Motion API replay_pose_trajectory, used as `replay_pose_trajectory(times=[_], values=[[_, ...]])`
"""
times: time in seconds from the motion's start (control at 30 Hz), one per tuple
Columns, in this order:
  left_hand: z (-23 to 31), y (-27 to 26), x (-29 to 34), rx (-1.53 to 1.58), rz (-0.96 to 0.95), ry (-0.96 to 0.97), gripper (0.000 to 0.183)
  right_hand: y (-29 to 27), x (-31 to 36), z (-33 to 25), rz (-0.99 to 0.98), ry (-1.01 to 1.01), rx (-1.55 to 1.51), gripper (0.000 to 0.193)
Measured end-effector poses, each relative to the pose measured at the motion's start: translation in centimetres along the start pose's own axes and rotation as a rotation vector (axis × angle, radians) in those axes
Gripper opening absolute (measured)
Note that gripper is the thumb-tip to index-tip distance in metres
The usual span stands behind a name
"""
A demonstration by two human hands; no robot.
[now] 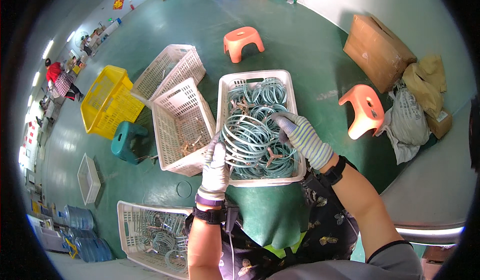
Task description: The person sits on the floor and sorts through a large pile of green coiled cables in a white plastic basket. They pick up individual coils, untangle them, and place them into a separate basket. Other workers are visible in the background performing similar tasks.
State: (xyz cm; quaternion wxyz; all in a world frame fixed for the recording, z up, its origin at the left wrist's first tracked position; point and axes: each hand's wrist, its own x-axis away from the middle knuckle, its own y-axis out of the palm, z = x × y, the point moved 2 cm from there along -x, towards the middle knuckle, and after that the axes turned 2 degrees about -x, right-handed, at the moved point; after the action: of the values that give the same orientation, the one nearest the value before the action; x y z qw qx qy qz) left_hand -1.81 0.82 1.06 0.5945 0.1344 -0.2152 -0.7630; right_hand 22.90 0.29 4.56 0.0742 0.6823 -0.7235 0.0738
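A white plastic crate (pixel 295 172) in front of me is heaped with bundles of thin grey-green rings (pixel 274 91). Some of the rings carry small copper-coloured fittings (pixel 273 156). My left hand (pixel 214 172), in a striped knit glove, is closed on the left edge of a fanned-out bundle of rings (pixel 246 139) on top of the heap. At the crate's right side, my right hand (pixel 306 139), gloved alike, has its fingers curled around rings; the fingertips are partly hidden among them.
Left of the crate stand another white crate (pixel 172 105) with small copper-coloured pieces inside, a yellow crate (pixel 107 100) and a green stool (pixel 125 142). A crate of rings (pixel 130 250) is at lower left. Orange stools (pixel 367 111) and a cardboard box (pixel 375 50) stand right and beyond.
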Motion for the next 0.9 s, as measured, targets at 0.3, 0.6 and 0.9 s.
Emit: replay_pose_trajectory(times=[0.3,0.6,0.9], values=[[-0.3,-2.3,1.0,0.102,0.089,0.007,0.067,2.7,-0.8,2.9,-0.096,-0.016,-0.013,0.045],[8.1,-10.3,13.0,0.194,0.151,0.175,0.093,7.1,0.5,5.1,-0.338,0.025,0.146,0.034],[11.3,-31.8,35.1,0.126,0.986,0.382,0.078,9.1,1.4,6.0,-0.456,0.050,0.145,0.033]])
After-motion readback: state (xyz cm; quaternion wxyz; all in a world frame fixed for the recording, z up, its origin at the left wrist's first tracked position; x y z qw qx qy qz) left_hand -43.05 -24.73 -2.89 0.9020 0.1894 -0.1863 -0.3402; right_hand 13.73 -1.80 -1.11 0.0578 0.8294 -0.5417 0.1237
